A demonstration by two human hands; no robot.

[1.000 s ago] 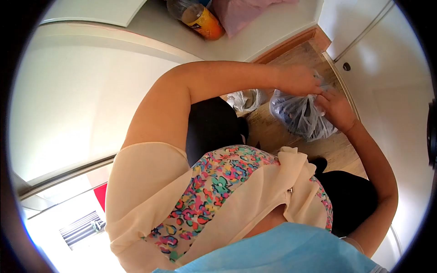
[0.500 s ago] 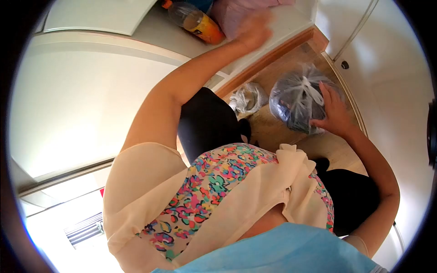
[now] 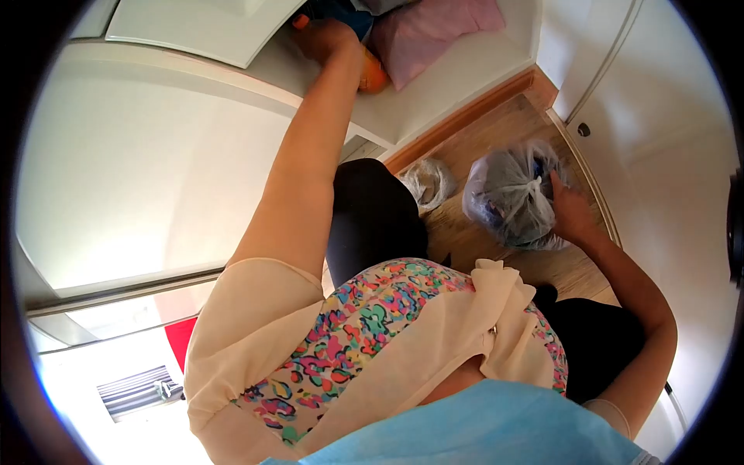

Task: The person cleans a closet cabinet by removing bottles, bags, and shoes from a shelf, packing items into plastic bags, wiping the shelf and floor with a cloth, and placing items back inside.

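Note:
My left hand reaches onto the low white shelf and lies over the upper part of a plastic bottle with an orange cap and an orange lower end. Its fingers look curled round the bottle, though they are partly hidden. Down on the floor, my right hand is at the right side of a stuffed clear plastic bag with a knotted top. One finger rests against the plastic and the others are hidden behind it; the grip looks closed. Dark contents show through the bag.
Beside the bottle, a pink bag or cloth and a dark blue item sit on the shelf. A smaller whitish plastic bag lies on the wooden floor. White doors stand close on the right.
My left hand has moved left from in front of the pink item onto the bottle. My right hand has gone from spread fingers to gripping the bag's side, and the bag has turned slightly.

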